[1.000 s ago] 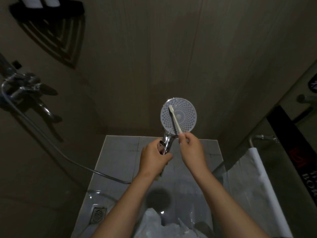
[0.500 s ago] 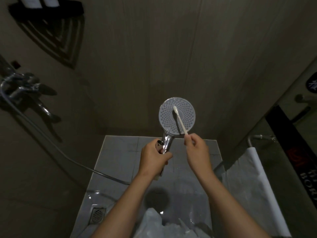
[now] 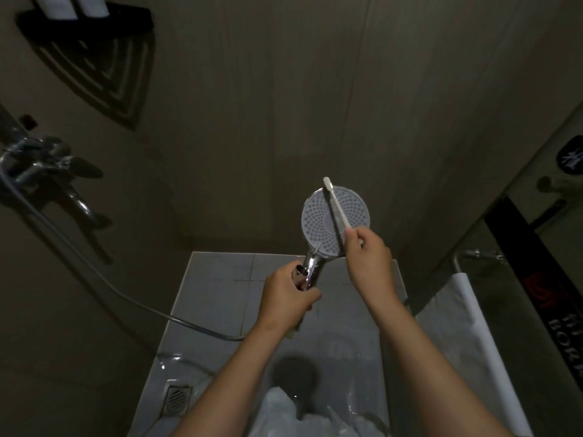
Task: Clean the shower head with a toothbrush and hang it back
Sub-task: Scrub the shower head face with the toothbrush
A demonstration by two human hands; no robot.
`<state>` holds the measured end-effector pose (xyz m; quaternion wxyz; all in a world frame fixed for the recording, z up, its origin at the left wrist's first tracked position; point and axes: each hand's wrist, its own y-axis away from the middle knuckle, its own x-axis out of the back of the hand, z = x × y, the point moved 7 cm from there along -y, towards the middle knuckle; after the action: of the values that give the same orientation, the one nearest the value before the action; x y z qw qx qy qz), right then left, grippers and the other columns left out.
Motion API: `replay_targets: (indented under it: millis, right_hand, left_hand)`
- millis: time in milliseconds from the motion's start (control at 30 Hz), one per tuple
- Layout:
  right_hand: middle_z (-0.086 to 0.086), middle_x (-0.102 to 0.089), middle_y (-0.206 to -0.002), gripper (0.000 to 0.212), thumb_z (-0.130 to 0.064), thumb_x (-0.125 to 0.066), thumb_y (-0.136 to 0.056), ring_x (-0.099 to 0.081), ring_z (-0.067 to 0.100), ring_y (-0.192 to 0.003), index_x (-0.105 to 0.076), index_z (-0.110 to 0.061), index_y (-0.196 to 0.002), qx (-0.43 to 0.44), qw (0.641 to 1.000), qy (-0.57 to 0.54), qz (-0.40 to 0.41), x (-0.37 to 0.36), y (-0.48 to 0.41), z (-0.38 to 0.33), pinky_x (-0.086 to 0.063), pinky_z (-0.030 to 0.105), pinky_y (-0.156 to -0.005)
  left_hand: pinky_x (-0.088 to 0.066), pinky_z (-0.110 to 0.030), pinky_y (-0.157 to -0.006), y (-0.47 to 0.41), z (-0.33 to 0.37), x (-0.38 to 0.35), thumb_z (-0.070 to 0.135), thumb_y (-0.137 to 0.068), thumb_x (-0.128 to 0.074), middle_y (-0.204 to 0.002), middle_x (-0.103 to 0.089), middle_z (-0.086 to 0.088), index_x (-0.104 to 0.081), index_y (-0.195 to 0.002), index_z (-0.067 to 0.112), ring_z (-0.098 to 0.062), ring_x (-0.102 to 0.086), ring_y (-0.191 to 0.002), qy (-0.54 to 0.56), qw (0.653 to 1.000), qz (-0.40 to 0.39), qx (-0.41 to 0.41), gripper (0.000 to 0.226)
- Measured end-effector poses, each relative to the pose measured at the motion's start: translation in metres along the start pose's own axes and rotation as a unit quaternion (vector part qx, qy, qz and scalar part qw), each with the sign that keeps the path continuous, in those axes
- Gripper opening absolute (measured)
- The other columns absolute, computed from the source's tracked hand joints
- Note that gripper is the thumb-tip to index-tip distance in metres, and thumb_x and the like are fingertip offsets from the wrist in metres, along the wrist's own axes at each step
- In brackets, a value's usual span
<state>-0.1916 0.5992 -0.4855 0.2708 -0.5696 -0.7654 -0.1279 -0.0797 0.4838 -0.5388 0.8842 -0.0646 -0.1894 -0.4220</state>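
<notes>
Fingers [image 3: 353,236] of right hand [image 3: 369,263] pinch toothbrush [image 3: 337,205], long axis up-left across shower head [image 3: 335,223] face; left hand [image 3: 288,298] closed around handle below.

The shower head [image 3: 335,220] sits centre-right, its handle down at 7 o'clock in the left hand [image 3: 285,296]. The toothbrush [image 3: 336,203] lies across its face, held by the right hand [image 3: 369,258] at 4 o'clock. The faucet [image 3: 47,167] stands far off at 9 o'clock, the floor drain [image 3: 178,397] at 7 o'clock.
</notes>
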Motion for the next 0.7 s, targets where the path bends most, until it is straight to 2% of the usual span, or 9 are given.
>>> replay_targets:
  millis: [133, 200, 267, 333, 400, 500, 633, 700]
  right_hand:
    - [-0.002, -0.05, -0.06, 0.034, -0.031, -0.042, -0.099, -0.045, 0.012, -0.056, -0.051, -0.019, -0.069, 0.016, 0.999, -0.023, -0.035, 0.007, 0.009, 0.0, -0.032, 0.031, -0.054]
    - [-0.002, -0.052, -0.06, 0.029, -0.033, -0.042, -0.098, -0.046, 0.011, -0.055, -0.057, -0.021, -0.076, 0.01, 0.998, -0.001, -0.061, 0.008, 0.014, 0.005, -0.033, 0.029, -0.052]
    - [-0.003, -0.052, -0.058, 0.03, -0.035, -0.042, -0.098, -0.047, 0.01, -0.054, -0.054, -0.023, -0.073, 0.0, 0.997, 0.052, -0.065, 0.009, 0.017, 0.011, -0.031, 0.027, -0.049]
    - [-0.004, -0.053, -0.059, 0.033, -0.04, -0.042, -0.097, -0.05, 0.013, -0.057, -0.049, -0.024, -0.069, 0.003, 0.993, 0.111, -0.049, 0.01, 0.016, 0.014, -0.032, 0.027, -0.05]
    - [-0.005, -0.055, -0.06, 0.032, -0.042, -0.041, -0.097, -0.052, 0.016, -0.059, -0.05, -0.023, -0.072, 0.008, 0.989, 0.144, -0.029, 0.012, 0.012, 0.014, -0.031, 0.026, -0.049]
    - [-0.001, -0.055, -0.065, 0.031, -0.041, -0.04, -0.097, -0.051, 0.021, -0.063, -0.053, -0.021, -0.079, 0.006, 0.986, 0.167, 0.0, 0.02, 0.002, 0.012, -0.027, 0.025, -0.048]
    - [0.001, -0.051, -0.072, 0.032, -0.041, -0.04, -0.098, -0.044, 0.025, -0.069, -0.058, -0.017, -0.086, -0.014, 0.984, 0.177, 0.033, 0.031, -0.012, 0.007, -0.029, 0.031, -0.057]
    - [0.001, -0.049, -0.07, 0.031, -0.039, -0.04, -0.098, -0.04, 0.024, -0.068, -0.056, -0.016, -0.084, -0.015, 0.984, 0.172, 0.038, 0.032, -0.015, 0.005, -0.026, 0.031, -0.056]
  left_hand:
    - [-0.052, -0.039, -0.048, -0.001, -0.002, 0.001, 0.0, -0.061, -0.071, -0.046, -0.049, 0.007, -0.044, -0.055, 0.019, -0.01, -0.051, -0.041, 0.007, 1.0, 0.005, 0.01, 0.033]
    - [-0.052, -0.039, -0.049, -0.002, -0.003, 0.002, 0.001, -0.062, -0.071, -0.05, -0.051, 0.001, -0.044, -0.057, 0.017, -0.014, -0.053, -0.043, 0.011, 1.0, 0.007, 0.016, 0.032]
    - [-0.053, -0.039, -0.049, -0.003, -0.003, 0.003, 0.001, -0.063, -0.071, -0.053, -0.054, -0.002, -0.045, -0.058, 0.019, -0.016, -0.056, -0.045, 0.017, 1.0, 0.009, 0.021, 0.032]
    - [-0.053, -0.038, -0.049, -0.003, -0.003, 0.004, -0.001, -0.064, -0.07, -0.052, -0.056, 0.002, -0.047, -0.058, 0.021, -0.017, -0.058, -0.046, 0.025, 0.999, 0.009, 0.023, 0.032]
    - [-0.051, -0.033, -0.047, -0.001, -0.001, 0.004, -0.003, -0.064, -0.07, -0.048, -0.054, 0.006, -0.047, -0.056, 0.022, -0.016, -0.057, -0.045, 0.028, 0.999, 0.011, 0.023, 0.035]
    - [-0.048, -0.024, -0.043, 0.001, 0.002, 0.003, -0.003, -0.065, -0.07, -0.05, -0.052, 0.004, -0.045, -0.056, 0.022, -0.018, -0.057, -0.048, 0.025, 1.0, 0.004, 0.017, 0.037]
    - [-0.05, -0.029, -0.046, 0.002, 0.002, 0.001, -0.002, -0.064, -0.07, -0.048, -0.051, 0.006, -0.044, -0.055, 0.022, -0.017, -0.056, -0.046, 0.029, 0.999, 0.0, 0.017, 0.037]
    - [-0.048, -0.026, -0.043, 0.003, 0.003, 0.001, -0.004, -0.064, -0.07, -0.044, -0.05, 0.008, -0.043, -0.053, 0.023, -0.016, -0.055, -0.044, 0.036, 0.999, 0.002, 0.018, 0.039]
